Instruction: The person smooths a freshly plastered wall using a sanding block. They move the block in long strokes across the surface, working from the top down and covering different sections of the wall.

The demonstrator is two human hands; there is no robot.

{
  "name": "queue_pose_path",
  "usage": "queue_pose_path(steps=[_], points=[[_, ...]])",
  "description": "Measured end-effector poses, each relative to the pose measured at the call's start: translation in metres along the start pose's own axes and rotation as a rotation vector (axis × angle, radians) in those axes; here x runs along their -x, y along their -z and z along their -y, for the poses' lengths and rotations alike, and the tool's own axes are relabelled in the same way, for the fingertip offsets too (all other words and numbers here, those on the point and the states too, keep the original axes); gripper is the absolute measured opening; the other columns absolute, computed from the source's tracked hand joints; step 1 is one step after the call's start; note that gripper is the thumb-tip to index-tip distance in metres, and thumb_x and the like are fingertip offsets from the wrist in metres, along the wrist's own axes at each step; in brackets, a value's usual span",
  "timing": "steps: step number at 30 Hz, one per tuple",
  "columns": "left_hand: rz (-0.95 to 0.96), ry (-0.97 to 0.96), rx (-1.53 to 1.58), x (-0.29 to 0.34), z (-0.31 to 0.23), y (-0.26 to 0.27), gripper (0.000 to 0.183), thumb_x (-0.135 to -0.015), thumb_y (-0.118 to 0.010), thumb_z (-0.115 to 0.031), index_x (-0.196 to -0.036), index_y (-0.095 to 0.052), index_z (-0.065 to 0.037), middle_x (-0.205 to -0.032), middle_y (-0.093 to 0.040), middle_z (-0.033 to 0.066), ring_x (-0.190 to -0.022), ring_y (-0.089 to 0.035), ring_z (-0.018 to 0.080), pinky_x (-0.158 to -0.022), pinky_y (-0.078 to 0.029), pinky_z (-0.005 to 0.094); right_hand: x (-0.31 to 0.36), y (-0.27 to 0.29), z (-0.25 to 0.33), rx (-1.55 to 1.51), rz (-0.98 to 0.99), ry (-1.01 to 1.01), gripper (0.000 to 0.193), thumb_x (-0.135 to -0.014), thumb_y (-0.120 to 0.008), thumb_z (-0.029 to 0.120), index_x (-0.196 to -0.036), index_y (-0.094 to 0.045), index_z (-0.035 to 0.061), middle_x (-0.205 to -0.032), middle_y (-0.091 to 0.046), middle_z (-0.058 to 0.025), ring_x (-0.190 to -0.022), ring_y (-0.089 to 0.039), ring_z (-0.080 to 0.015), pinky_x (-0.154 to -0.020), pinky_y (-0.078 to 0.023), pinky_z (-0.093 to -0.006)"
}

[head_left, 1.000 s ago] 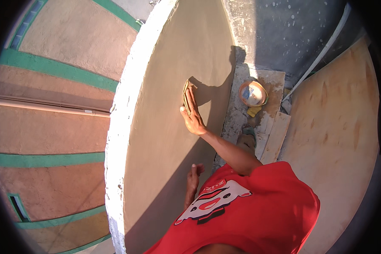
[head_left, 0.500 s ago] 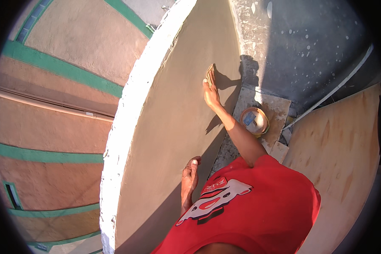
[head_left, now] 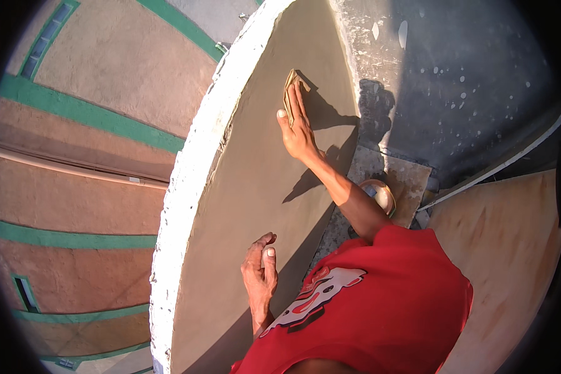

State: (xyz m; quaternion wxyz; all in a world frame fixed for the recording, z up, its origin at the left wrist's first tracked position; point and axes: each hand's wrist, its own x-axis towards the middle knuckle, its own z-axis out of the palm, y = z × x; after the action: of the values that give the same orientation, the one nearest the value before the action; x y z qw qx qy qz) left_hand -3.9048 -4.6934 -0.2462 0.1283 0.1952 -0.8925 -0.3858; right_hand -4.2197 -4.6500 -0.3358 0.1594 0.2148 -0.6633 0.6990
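Note:
My right hand (head_left: 299, 134) presses a thin tan sponge-like pad (head_left: 289, 93) to the smooth brown plastered wall (head_left: 249, 187), fingers stretched along it and thumb at its near edge. The arm reaches up and away, casting a shadow on the plaster. Lower and to the left, my left hand (head_left: 258, 271) is by the same wall with loosely bent fingers, thumb apart, and nothing visible in it. Whether it touches the plaster I cannot tell.
A round bucket (head_left: 383, 194) with light contents is partly hidden behind my right arm. The plaster ends at a rough white ledge (head_left: 187, 187) on the left. A plywood sheet (head_left: 492, 249), a pale pole (head_left: 498, 163) and a dark spotted wall (head_left: 461, 75) stand to the right.
My right hand has slid up and left across the plaster with the pad. My left hand has moved left, its fingers now further from the thumb. My arm now covers more of the bucket.

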Motion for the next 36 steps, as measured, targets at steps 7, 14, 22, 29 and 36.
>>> queue_pose_path(steps=[7, 14, 22, 29, 36], points=[[-0.047, -0.114, -0.026, -0.015, -0.025, 0.001, 0.036, -0.105, -0.054, -0.03, -0.12, -0.07, -0.001, -0.112, -0.074, 0.0157, -0.108, -0.069, 0.0318, -0.095, -0.052, 0.0415, -0.069, 0.029, -0.064, -0.052, -0.105, -0.064, 0.07, -0.11, -0.041, 0.041, -0.162, -0.017, 0.0003, -0.17, -0.01, -0.0231, -0.158, -0.012, -0.0381, -0.127, -0.018, -0.0443], [-0.063, -0.105, -0.045, -0.02, -0.026, -0.009, 0.035, -0.105, -0.056, -0.028, -0.12, -0.069, 0.0, -0.107, -0.076, 0.015, -0.1, -0.071, 0.0293, -0.09, -0.053, 0.0399, -0.013, 0.004, -0.024, 0.172, 0.056, 0.4, 0.069, -0.108, -0.046, 0.031, -0.162, -0.019, -0.0014, -0.169, -0.012, -0.0246, -0.157, -0.012, -0.0425, -0.127, -0.016, -0.0501], [-0.181, -0.138, -0.032, -0.022, -0.025, -0.007, 0.034, -0.105, -0.055, -0.028, -0.12, -0.069, 0.0, -0.101, -0.077, 0.0131, -0.095, -0.07, 0.0275, -0.083, -0.054, 0.037, -0.073, 0.009, 0.011, 0.178, -0.052, 0.384, 0.065, -0.11, -0.043, 0.034, -0.161, -0.022, -0.0011, -0.169, -0.017, -0.0237, -0.156, -0.019, -0.0396, -0.127, -0.019, -0.0472], [-0.268, -0.308, -0.088, -0.023, -0.037, -0.008, 0.033, -0.105, -0.054, -0.027, -0.116, -0.07, 0.001, -0.095, -0.076, 0.0138, -0.09, -0.07, 0.0278, -0.081, -0.054, 0.0381, -0.115, 0.039, -0.011, 0.019, -0.096, 0.099, 0.069, -0.11, -0.043, 0.039, -0.16, -0.023, -0.0029, -0.168, -0.02, -0.0243, -0.156, -0.019, -0.0386, -0.126, -0.021, -0.0448], [-0.338, -0.378, -0.105, -0.027, -0.03, -0.003, 0.033, -0.105, -0.054, -0.026, -0.116, -0.069, 0.001, -0.093, -0.076, 0.014, -0.089, -0.069, 0.0285, -0.081, -0.054, 0.0396, -0.047, 0.012, -0.027, 0.081, -0.015, 0.304, 0.067, -0.108, -0.044, 0.03, -0.161, -0.02, -0.0035, -0.168, -0.014, -0.0272, -0.156, -0.015, -0.0443, -0.127, -0.015, -0.0523]])
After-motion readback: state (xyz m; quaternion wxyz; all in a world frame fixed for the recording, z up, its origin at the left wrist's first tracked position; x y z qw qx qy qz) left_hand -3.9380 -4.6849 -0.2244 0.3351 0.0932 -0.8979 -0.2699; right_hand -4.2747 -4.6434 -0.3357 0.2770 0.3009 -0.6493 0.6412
